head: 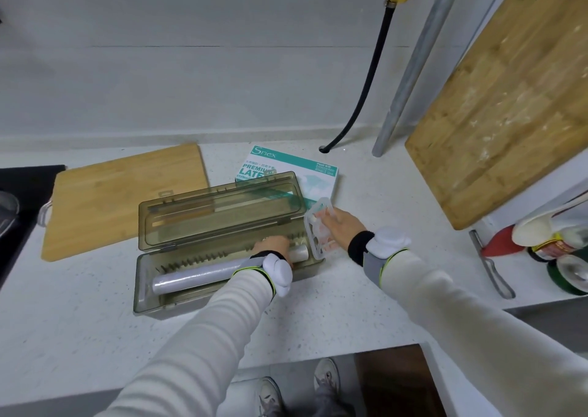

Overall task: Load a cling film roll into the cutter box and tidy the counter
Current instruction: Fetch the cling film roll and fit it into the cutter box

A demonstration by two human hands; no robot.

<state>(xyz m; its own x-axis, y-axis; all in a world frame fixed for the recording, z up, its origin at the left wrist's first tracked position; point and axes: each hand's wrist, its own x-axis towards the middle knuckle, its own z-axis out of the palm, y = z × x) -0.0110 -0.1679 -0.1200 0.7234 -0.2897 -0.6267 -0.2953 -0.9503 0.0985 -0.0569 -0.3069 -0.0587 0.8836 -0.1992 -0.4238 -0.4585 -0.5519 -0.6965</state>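
Cutter box of smoky translucent plastic, middle of the counter, long side roughly along the front edge, lid swung up and back on its hinge. Cling film roll lying lengthwise inside the open tray, left end near the box's left wall, right end under the left forearm. Left hand reaching down into the tray over the right part of the roll, fingers curled on or just above it; grip impossible to tell, fingertips hidden behind the hand. Right hand at the right end of the box, fingers closed around a clear plastic end piece held touching that end wall. White sensor pucks strapped at both wrists, pale long sleeves.

Behind the box toward the back edge: teal and white glove box, partly covered by the raised lid. Small bamboo cutting board flat toward the left edge, just beside the lid. Large bamboo cutting board leaning upright at the back right corner. Black hose dropping down the wall into a hole in the counter, grey pipe beside it. Bottles and jars clustered at the right edge, a metal utensil flat beside them.
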